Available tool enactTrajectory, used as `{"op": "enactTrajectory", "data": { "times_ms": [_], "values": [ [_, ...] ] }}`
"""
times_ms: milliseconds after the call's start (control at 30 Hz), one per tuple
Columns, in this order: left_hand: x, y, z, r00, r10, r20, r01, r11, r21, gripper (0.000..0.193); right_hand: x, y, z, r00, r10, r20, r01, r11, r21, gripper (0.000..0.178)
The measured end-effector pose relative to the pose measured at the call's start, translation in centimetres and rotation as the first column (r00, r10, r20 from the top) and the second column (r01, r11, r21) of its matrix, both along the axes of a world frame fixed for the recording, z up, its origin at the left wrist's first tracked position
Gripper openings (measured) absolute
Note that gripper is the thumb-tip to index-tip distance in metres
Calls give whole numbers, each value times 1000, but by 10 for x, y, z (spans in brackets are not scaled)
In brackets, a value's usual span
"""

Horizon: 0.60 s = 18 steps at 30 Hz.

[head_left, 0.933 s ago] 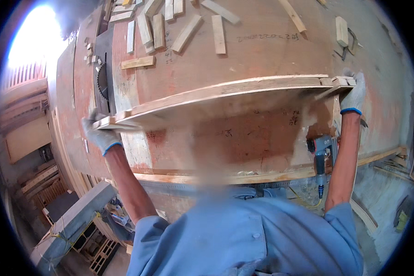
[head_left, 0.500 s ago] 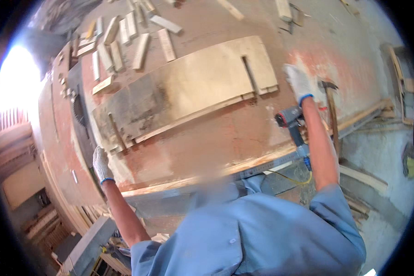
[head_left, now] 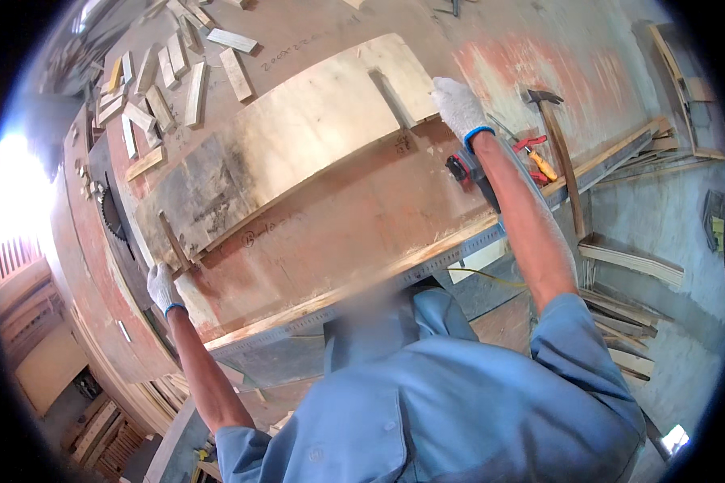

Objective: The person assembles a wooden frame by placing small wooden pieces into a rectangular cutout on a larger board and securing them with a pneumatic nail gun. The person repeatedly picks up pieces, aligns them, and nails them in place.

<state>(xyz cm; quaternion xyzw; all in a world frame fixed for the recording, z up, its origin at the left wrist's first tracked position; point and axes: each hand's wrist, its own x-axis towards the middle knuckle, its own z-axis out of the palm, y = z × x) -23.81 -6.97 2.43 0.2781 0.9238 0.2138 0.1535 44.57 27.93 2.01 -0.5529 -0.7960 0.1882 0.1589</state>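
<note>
A long plywood board lies aslant across the worktable, pale on the right and dark-stained on the left. It has a slot near each end. My left hand, in a white knit glove, is closed on the board's near left corner. At the right end my right hand, gloved likewise, grips the board's edge with its fingertips; part of the grip is hidden. Beneath my right forearm a nail gun lies partly covered. To its right are a claw hammer and a yellow-handled screwdriver.
Several short wooden blocks lie scattered at the far left. A toothed circular saw blade stands out of the table at the left. Along the near edge runs a metal ruler. Stacked boards sit below at the right.
My right hand has moved left from beside the nail gun onto the board's right end. My left hand stays at the near left corner. The view has shifted.
</note>
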Motion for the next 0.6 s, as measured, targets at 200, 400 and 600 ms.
{"op": "enactTrajectory", "data": {
  "times_ms": [200, 400, 600],
  "values": [
    [22, -4, -3, 996, -87, -31, 89, 995, 39, 34, 6, -25, -17, 974, -101, -204, 103, 995, -2, 37],
    [14, -22, -9, 996, -63, 67, 55, 993, 109, 58, 2, -29, -17, 938, -322, -130, 284, 927, -247, 49],
    [40, -37, -2, 954, -298, 35, 292, 949, 121, 72, 2, -34, -23, 954, -253, -162, 239, 966, -102, 51]
  ]
}}
